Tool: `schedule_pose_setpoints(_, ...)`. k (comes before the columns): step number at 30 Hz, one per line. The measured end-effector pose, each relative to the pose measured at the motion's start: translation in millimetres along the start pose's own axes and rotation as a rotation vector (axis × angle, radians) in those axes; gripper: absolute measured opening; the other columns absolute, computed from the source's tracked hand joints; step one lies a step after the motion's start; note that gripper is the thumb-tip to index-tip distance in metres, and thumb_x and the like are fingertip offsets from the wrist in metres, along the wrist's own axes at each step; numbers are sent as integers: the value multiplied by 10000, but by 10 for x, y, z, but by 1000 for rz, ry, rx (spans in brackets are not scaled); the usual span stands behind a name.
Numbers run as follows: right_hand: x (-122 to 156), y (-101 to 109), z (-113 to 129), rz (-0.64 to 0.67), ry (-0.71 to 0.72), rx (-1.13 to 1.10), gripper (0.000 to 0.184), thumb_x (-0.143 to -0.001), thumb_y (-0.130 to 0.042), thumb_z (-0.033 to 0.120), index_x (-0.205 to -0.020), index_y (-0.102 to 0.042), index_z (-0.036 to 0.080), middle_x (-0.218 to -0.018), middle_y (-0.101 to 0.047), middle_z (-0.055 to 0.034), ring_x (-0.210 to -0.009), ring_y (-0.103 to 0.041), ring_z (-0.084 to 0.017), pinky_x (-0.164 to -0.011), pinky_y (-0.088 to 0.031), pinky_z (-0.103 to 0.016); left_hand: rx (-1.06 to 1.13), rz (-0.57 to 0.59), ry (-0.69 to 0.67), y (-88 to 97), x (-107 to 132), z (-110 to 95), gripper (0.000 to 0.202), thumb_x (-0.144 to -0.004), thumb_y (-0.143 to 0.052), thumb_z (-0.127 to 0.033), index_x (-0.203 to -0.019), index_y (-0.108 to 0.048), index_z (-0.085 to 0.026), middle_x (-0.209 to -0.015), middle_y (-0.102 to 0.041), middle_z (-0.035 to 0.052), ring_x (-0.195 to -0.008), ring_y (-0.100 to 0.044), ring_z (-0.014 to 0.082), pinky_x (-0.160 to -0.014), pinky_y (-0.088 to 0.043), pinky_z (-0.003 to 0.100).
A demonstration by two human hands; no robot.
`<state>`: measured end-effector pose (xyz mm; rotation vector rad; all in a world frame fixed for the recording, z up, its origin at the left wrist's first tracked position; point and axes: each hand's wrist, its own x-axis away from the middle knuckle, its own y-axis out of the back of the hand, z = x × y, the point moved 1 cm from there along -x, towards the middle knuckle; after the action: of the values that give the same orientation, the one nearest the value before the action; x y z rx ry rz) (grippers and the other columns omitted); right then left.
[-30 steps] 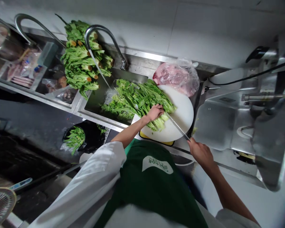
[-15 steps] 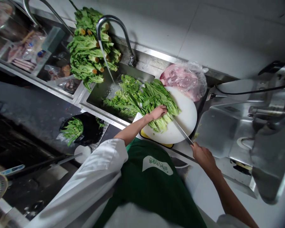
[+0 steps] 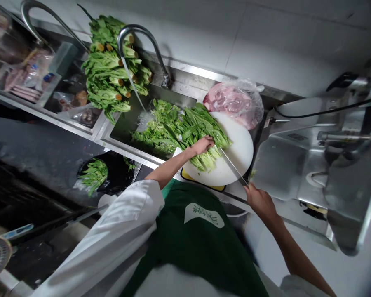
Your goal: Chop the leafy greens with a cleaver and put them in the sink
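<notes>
A heap of leafy green vegetables (image 3: 200, 123) lies across the left part of a round white cutting board (image 3: 239, 142) and over the edge of the sink. My left hand (image 3: 204, 144) presses on the greens with its fingers curled round them. In my right hand (image 3: 261, 201) is the handle of a knife (image 3: 233, 166); its blade points up and left, with the tip end against the greens beside my left fingers. More cut greens (image 3: 160, 128) fill the sink. Under the board shows a black and yellow edge (image 3: 216, 187).
Water runs from a curved faucet (image 3: 145, 29) into the sink (image 3: 119, 130). Bundled greens (image 3: 111, 70) are stacked behind it at the left. Bagged raw meat (image 3: 235, 103) sits behind the board. A metal machine (image 3: 278, 165) stands at the right, and a black bag (image 3: 120, 173) of greens below left.
The whole view has shifted slightly, so the scene sits a little further left. The knife blade is a little nearer my left fingers. Both hands keep their holds.
</notes>
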<state>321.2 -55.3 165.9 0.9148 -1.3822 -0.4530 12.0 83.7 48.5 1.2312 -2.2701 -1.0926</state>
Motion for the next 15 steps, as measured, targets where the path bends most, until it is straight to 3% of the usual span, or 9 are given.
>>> schedule_pose_setpoints(3, -58, -44, 27, 40, 4, -41, 362, -1057, -285, 350, -1156, -583, 168, -897, -736, -123, -841, -710, -248, -688, -380, -304, -10, 20, 1, 39, 11, -20, 262, -892, -445, -86, -709, -608, -179, -832, -603, 80, -856, -544, 212, -860, -439, 343)
schedule_pose_setpoints(5, -27, -118, -54, 60, 10, -69, 361, -1056, -286, 340, -1154, -586, 167, -900, -736, -118, -851, -703, -244, -687, -372, -304, -29, 42, -11, 81, 14, -61, 263, -912, -452, -106, -717, -613, -179, -832, -609, 78, -850, -548, 210, -840, -447, 338)
schedule_pose_setpoints(7, 76, -200, -189, 63, 15, -86, 365, -1054, -282, 344, -1130, -594, 172, -865, -731, -107, -816, -693, -240, -667, -358, -306, -49, -8, -25, 137, -6, -133, 263, -954, -449, -151, -769, -633, -183, -862, -620, 78, -867, -558, 210, -839, -455, 339)
schedule_pose_setpoints(10, 234, -259, -351, 24, -3, -131, 368, -1050, -286, 378, -1053, -604, 195, -767, -708, -76, -723, -666, -226, -628, -326, -301, -54, -318, -7, 229, -93, -266, 274, -1027, -407, -243, -920, -654, -190, -981, -633, 92, -949, -564, 207, -880, -459, 356)
schedule_pose_setpoints(13, 202, -154, -347, -78, -64, -178, 377, -1050, -291, 397, -1021, -606, 191, -740, -702, -77, -697, -654, -214, -626, -314, -294, -80, -668, 70, 249, -187, -381, 275, -1051, -398, -306, -1011, -642, -186, -1000, -625, 99, -964, -555, 209, -891, -448, 386)
schedule_pose_setpoints(15, 54, 3, -278, -144, -93, -161, 374, -1049, -305, 385, -1027, -614, 175, -778, -715, -104, -709, -657, -215, -637, -317, -296, -121, -762, 100, 187, -221, -443, 279, -1051, -413, -338, -1016, -640, -180, -960, -622, 94, -932, -549, 210, -879, -439, 400)
